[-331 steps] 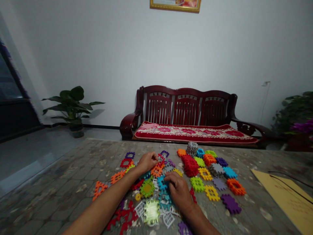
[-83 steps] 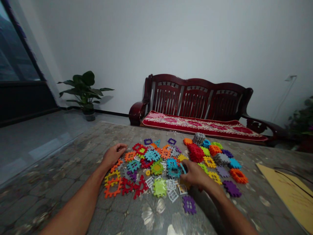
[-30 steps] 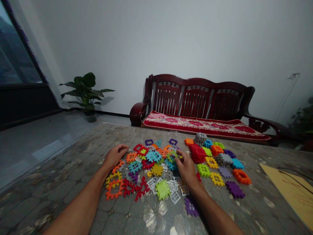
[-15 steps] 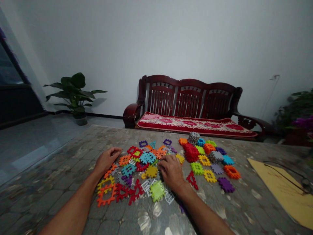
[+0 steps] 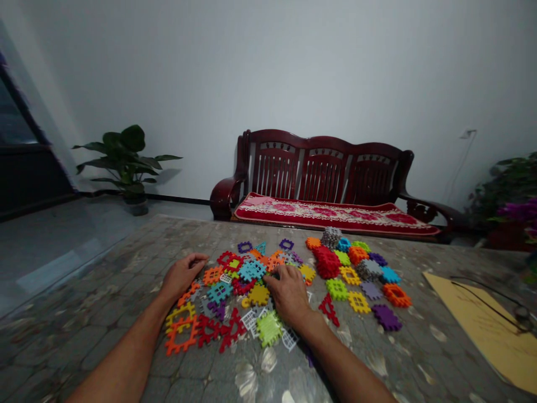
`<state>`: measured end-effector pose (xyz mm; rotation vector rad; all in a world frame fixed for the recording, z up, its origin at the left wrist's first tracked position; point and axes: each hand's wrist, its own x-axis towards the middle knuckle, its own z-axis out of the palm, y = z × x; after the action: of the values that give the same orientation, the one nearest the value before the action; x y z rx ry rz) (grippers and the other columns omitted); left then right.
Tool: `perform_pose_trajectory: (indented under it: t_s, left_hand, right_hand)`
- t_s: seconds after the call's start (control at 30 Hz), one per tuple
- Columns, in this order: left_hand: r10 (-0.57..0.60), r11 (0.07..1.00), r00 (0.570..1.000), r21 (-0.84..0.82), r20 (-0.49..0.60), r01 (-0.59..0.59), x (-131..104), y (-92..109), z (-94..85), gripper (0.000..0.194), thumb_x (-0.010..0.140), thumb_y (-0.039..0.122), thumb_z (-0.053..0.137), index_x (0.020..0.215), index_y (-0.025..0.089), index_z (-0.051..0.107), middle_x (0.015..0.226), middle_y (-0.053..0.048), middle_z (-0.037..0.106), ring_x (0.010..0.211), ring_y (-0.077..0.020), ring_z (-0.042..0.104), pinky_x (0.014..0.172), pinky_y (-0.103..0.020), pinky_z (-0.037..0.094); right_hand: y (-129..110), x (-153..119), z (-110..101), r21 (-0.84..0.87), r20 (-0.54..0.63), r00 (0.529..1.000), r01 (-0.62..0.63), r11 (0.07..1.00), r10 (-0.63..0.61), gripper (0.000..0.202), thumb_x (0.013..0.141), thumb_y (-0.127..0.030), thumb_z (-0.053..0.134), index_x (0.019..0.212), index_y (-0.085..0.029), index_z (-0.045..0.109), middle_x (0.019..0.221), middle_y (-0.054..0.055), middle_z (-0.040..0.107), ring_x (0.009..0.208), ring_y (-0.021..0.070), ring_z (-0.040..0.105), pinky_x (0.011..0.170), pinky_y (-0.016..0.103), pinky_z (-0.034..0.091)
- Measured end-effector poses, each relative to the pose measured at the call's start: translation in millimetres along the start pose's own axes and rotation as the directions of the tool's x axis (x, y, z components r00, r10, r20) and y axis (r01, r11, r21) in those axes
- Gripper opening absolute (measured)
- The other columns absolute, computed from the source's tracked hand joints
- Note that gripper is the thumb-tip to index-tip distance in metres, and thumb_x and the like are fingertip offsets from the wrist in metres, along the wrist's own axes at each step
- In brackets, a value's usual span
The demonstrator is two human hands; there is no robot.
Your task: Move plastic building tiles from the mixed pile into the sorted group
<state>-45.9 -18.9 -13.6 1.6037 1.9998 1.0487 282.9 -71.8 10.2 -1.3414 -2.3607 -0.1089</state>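
A loose pile of flat plastic interlocking building pieces covers the middle of the table. My left hand (image 5: pixel 183 275) rests at the pile's left edge, fingers loosely bent and slightly apart, holding nothing; an orange window-frame piece (image 5: pixel 213 275) lies beside it. My right hand (image 5: pixel 288 293) reaches into the pile with curled fingers. Its fingertips are down among the pieces beside a light-blue piece (image 5: pixel 251 270) and a mustard-yellow piece (image 5: pixel 259 294); what they grip, if anything, is hidden. Nearer me lie a lime-green square (image 5: pixel 269 328), white window grilles (image 5: pixel 290 338) and red angled pieces (image 5: pixel 232 330).
To the right are pieces grouped by colour, with a red stack (image 5: pixel 327 262), a grey stack (image 5: pixel 331 238) and a purple square (image 5: pixel 386 317). A yellow sheet (image 5: pixel 474 330) with a black cord (image 5: pixel 486 296) lies at the table's right. A wooden bench (image 5: pixel 323 168) stands behind.
My right hand has shifted slightly left, its fingertips now deeper among the pieces near the light-blue one. My left hand stays in place.
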Motion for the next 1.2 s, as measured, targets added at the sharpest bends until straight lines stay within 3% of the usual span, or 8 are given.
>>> perform_pose_trajectory:
  t_s: [0.3, 0.53, 0.77, 0.97, 1.2]
  left_hand:
    - [0.021, 1.000, 0.999, 0.023, 0.027, -0.021, -1.2, 0.7, -0.5, 0.034, 0.075, 0.045, 0.054, 0.094, 0.023, 0.072, 0.088, -0.002, 0.076, 0.083, -0.0207, 0.067, 0.074, -0.028, 0.050]
    - [0.034, 0.999, 0.999, 0.011, 0.029, -0.034, 0.6, -2.9, 1.6, 0.033, 0.075, 0.043, 0.054, 0.094, 0.023, 0.072, 0.093, -0.003, 0.076, 0.087, -0.0212, 0.068, 0.080, -0.029, 0.050]
    - [0.049, 0.999, 0.998, 0.015, 0.035, -0.050, 1.4, -4.5, 1.8, 0.034, 0.076, 0.042, 0.052, 0.096, 0.022, 0.072, 0.090, -0.002, 0.076, 0.082, -0.0205, 0.068, 0.075, -0.028, 0.050]
    - [0.050, 0.997, 0.999, 0.053, 0.018, -0.051, -0.4, 0.2, 0.2, 0.033, 0.075, 0.041, 0.052, 0.095, 0.023, 0.073, 0.088, -0.001, 0.076, 0.080, -0.0200, 0.068, 0.071, -0.027, 0.049]
    - [0.048, 0.998, 0.998, 0.044, 0.027, -0.049, -2.5, 4.5, -1.5, 0.034, 0.076, 0.042, 0.052, 0.095, 0.022, 0.072, 0.092, -0.002, 0.076, 0.083, -0.0209, 0.068, 0.073, -0.029, 0.049]
  right_hand:
    - [1.5, -1.0, 1.0, 0.063, -0.032, 0.999, -0.007, 0.998, 0.009, 0.029, 0.080, -0.010, 0.059, 0.102, -0.025, 0.068, 0.111, 0.006, 0.059, 0.107, 0.0248, 0.045, 0.093, 0.038, 0.033]
    - [2.9, -0.4, 0.6, 0.052, -0.048, 0.999, 0.013, 0.999, -0.010, 0.017, 0.085, -0.018, 0.064, 0.099, -0.027, 0.068, 0.114, 0.004, 0.061, 0.109, 0.0251, 0.046, 0.096, 0.040, 0.034]
    - [5.2, -0.6, 6.8, 0.142, -0.115, 0.993, 0.050, 0.989, -0.034, 0.014, 0.086, -0.014, 0.062, 0.095, -0.025, 0.064, 0.112, 0.004, 0.063, 0.108, 0.0241, 0.048, 0.097, 0.040, 0.037]
    - [12.4, 0.4, 11.7, 0.274, -0.213, 0.974, -0.017, 0.961, 0.078, 0.015, 0.097, -0.021, 0.046, 0.094, -0.023, 0.060, 0.104, 0.006, 0.063, 0.101, 0.0221, 0.052, 0.090, 0.036, 0.040]
    - [23.5, 3.5, 12.2, 0.204, -0.259, 0.928, -0.220, 0.954, 0.269, 0.026, 0.100, -0.030, 0.039, 0.085, -0.022, 0.059, 0.086, 0.005, 0.063, 0.086, 0.0214, 0.053, 0.082, 0.033, 0.039]
